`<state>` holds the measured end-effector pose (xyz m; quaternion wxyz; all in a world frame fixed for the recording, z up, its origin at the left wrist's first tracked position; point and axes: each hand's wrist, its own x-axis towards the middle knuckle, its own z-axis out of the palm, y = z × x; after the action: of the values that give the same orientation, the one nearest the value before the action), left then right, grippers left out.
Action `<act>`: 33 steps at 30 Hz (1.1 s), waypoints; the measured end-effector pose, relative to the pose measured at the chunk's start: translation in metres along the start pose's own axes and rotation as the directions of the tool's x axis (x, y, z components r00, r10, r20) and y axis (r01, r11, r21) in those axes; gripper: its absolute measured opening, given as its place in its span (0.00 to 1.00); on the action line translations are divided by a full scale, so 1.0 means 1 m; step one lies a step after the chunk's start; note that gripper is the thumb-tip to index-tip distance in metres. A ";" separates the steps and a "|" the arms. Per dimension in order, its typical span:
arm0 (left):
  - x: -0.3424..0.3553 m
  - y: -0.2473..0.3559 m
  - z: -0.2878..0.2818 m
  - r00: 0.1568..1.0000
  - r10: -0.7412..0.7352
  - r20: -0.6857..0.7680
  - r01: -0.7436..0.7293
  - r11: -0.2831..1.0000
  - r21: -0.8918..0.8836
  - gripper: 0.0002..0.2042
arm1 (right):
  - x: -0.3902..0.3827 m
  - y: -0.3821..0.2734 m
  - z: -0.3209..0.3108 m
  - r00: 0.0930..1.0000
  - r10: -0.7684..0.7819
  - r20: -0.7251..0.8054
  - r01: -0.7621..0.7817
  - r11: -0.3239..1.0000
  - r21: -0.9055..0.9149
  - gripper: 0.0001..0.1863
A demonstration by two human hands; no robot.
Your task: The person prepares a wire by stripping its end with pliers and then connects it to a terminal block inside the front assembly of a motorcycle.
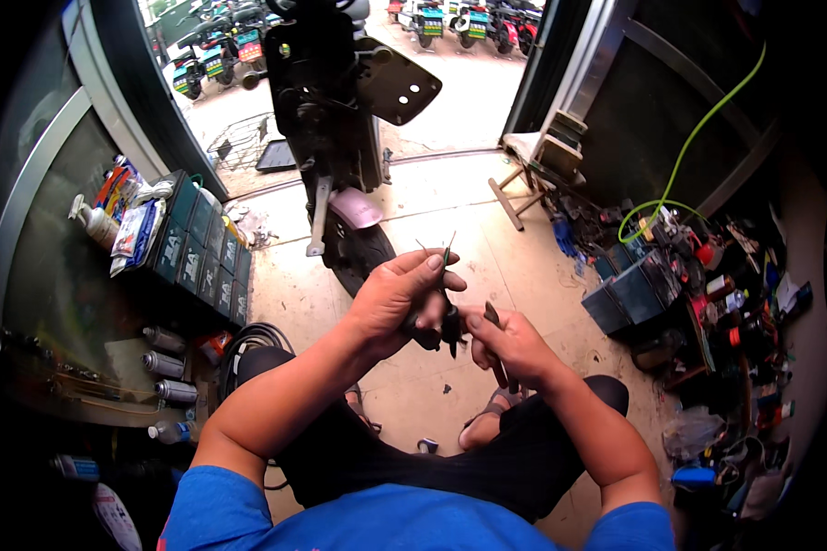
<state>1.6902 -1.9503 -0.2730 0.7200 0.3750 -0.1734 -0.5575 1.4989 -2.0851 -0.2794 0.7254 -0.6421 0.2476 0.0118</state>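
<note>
My left hand (pixel 402 292) is closed, pinching thin wires (pixel 447 255) between thumb and finger; their ends stick up above the fingertips, one of them green. A black part (pixel 450 326), perhaps a connector or cable end, hangs below these fingers; its kind is not clear. Beside it, my right hand (pixel 515 347) grips a dark reddish-brown hand tool (pixel 494 317) that looks like pliers. The tool's lower end shows beneath the palm, while its jaws cannot be made out. Beyond both hands stands a scooter's wheel (pixel 349 253) with a pinkish fender piece (pixel 356 208) over it.
Stacked dark batteries (pixel 198 248) stand at the left, near spray cans (pixel 165 365) and a coiled black hose (pixel 253 342). At the right are a small wooden stool (pixel 560 151), a cluttered bench, and a green hose (pixel 694 138). Parked scooters (pixel 469 23) line up outside the doorway.
</note>
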 end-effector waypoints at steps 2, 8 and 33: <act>0.002 0.003 -0.003 0.999 0.047 -0.003 -0.047 0.999 -0.021 0.20 | -0.009 -0.010 0.006 0.995 -0.033 0.095 0.028 0.998 0.056 0.23; -0.010 0.020 0.010 0.997 0.072 0.035 -0.076 0.987 0.138 0.30 | -0.009 -0.027 0.012 0.988 -0.149 -0.036 0.151 0.988 0.035 0.22; -0.073 0.095 -0.055 0.844 0.410 -0.344 -0.293 0.892 0.345 0.20 | 0.233 0.142 0.019 0.963 0.267 0.036 -0.079 0.407 -0.910 0.22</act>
<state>1.7682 -1.8541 -0.2273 0.7704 0.5420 -0.1625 -0.2937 1.6626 -2.1127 -0.4970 0.2823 -0.8968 0.2028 0.2738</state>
